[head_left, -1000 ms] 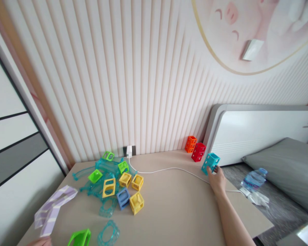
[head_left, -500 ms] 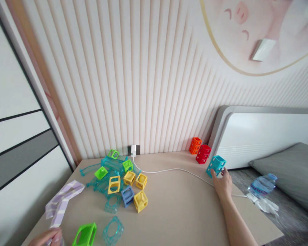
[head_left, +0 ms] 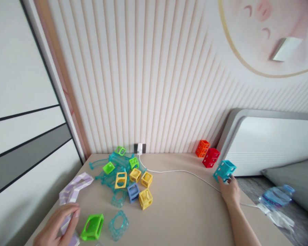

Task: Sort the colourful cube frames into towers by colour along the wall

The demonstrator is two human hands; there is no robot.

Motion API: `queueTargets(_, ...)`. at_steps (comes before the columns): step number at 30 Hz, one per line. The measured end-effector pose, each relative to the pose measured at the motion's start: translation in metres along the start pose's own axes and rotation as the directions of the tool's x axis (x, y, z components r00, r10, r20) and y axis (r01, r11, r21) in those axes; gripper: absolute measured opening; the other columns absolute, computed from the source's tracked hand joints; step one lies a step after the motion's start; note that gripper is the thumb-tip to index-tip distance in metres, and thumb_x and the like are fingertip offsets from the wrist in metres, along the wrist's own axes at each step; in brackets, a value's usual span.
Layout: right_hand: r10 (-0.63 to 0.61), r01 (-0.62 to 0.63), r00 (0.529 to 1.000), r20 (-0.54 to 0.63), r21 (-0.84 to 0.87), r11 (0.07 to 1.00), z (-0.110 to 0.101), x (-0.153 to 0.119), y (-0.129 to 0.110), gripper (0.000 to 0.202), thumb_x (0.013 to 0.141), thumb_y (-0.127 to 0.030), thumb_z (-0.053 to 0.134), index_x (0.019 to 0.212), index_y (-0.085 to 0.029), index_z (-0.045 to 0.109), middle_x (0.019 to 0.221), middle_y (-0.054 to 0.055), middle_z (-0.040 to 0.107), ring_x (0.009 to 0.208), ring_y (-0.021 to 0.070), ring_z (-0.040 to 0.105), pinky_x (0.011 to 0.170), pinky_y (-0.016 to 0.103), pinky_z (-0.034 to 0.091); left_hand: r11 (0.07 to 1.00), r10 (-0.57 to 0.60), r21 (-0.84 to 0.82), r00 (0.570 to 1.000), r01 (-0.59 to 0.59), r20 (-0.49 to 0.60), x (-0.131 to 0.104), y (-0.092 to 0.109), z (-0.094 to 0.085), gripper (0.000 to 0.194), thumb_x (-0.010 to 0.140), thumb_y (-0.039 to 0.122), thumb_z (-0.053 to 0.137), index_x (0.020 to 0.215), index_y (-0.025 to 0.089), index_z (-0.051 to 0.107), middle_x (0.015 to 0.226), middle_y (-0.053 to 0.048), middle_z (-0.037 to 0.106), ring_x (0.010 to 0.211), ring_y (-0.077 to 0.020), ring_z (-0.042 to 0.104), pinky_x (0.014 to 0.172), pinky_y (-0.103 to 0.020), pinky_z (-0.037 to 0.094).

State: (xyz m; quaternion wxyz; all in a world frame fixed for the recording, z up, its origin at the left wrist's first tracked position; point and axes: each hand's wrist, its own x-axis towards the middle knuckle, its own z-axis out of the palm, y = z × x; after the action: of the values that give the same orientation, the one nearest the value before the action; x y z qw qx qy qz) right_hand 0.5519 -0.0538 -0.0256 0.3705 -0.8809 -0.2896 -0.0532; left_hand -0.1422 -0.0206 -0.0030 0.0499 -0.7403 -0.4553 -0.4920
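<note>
My right hand (head_left: 230,191) has its fingers around the lower part of a teal openwork block stack (head_left: 224,170), upright at the table's right side. Behind it stand a red stack (head_left: 210,158) and an orange stack (head_left: 202,148). At the lower left, my left hand (head_left: 60,223) is over a purple and white folded strip (head_left: 73,188), fingers bent and apart, nothing seen between them. Beside it lies a bright green block (head_left: 92,227), with a clear teal piece (head_left: 118,225) to its right. Yellow blocks (head_left: 145,198), a blue block (head_left: 133,192) and small green blocks (head_left: 108,167) lie farther back.
A white cable (head_left: 169,170) runs from a charger (head_left: 140,149) at the wall across the table (head_left: 179,212) and under my right wrist. Beyond the right edge are a water bottle (head_left: 277,196), a pillow (head_left: 297,182) and a white headboard (head_left: 274,143).
My left hand has come up and farther into view, over the purple strip. The whole view has shifted slightly. My right hand stays at the teal stack.
</note>
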Motion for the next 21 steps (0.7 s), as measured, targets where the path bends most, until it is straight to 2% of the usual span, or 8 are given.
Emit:
queueTargets(6,0.015,-0.015,1.0,-0.003,-0.026,1.0,-0.006,-0.004,-0.008,0.09,0.074,-0.064,0.047,0.141,-0.003,0.052,0.122,0.027,0.068,0.115,0.0445,0.061,0.095,0.053,0.049,0.994,0.109,0.002,0.994,-0.109,0.03,0.009,0.016,0.004,0.007,0.095,0.027,0.061,0.095,0.025,0.068,0.091,-0.003,0.075,0.083,-0.017,0.075,0.087,-0.022,0.057)
queueTargets(10,0.022,-0.026,0.997,-0.078,-0.057,0.998,-0.012,-0.014,-0.014,0.095,0.075,-0.061,0.049,0.148,0.0,0.045,0.135,0.032,0.059,0.128,0.0497,0.052,0.104,0.059,0.042,0.998,0.067,0.011,0.997,-0.068,0.048,0.004,0.022,0.002,0.01,0.096,0.031,0.059,0.098,0.026,0.068,0.092,-0.002,0.076,0.083,-0.017,0.075,0.084,-0.021,0.058)
queueTargets(13,-0.004,-0.006,0.99,-0.138,-0.069,0.998,-0.017,-0.026,-0.024,0.09,0.078,-0.056,0.049,0.15,-0.002,0.044,0.142,0.032,0.052,0.133,0.0509,0.047,0.108,0.062,0.037,0.999,0.031,0.007,0.996,-0.031,0.087,-0.003,0.017,-0.002,0.011,0.095,0.033,0.06,0.1,0.027,0.068,0.095,-0.003,0.077,0.087,-0.0189,0.076,0.084,-0.023,0.06)
queueTargets(15,-0.078,0.068,0.974,-0.211,-0.053,0.996,-0.019,-0.034,-0.033,0.082,0.08,-0.052,0.048,0.148,-0.006,0.049,0.14,0.029,0.054,0.134,0.0484,0.047,0.11,0.061,0.036,1.0,0.028,0.008,0.988,-0.029,0.15,-0.009,0.012,-0.004,0.015,0.094,0.036,0.062,0.105,0.028,0.07,0.101,-0.003,0.078,0.092,-0.0206,0.076,0.085,-0.024,0.061)
queueTargets(18,-0.249,0.255,0.918,-0.308,-0.022,0.967,-0.018,-0.048,-0.048,0.067,0.084,-0.046,0.047,0.138,-0.01,0.059,0.135,0.025,0.059,0.131,0.0439,0.05,0.11,0.06,0.036,0.998,0.038,0.033,0.958,-0.049,0.283,-0.016,0.01,-0.006,0.026,0.092,0.038,0.065,0.116,0.03,0.07,0.112,-0.004,0.077,0.104,-0.0227,0.074,0.091,-0.027,0.06)
queueTargets(21,-0.394,0.418,0.858,-0.328,0.002,0.908,-0.012,-0.061,-0.06,0.054,0.087,-0.041,0.046,0.128,-0.011,0.065,0.131,0.023,0.061,0.127,0.04,0.053,0.11,0.057,0.037,0.998,0.012,0.058,0.936,-0.035,0.351,-0.021,0.016,-0.004,0.033,0.09,0.037,0.065,0.123,0.032,0.069,0.12,-0.003,0.075,0.113,-0.0255,0.07,0.1,-0.033,0.057)
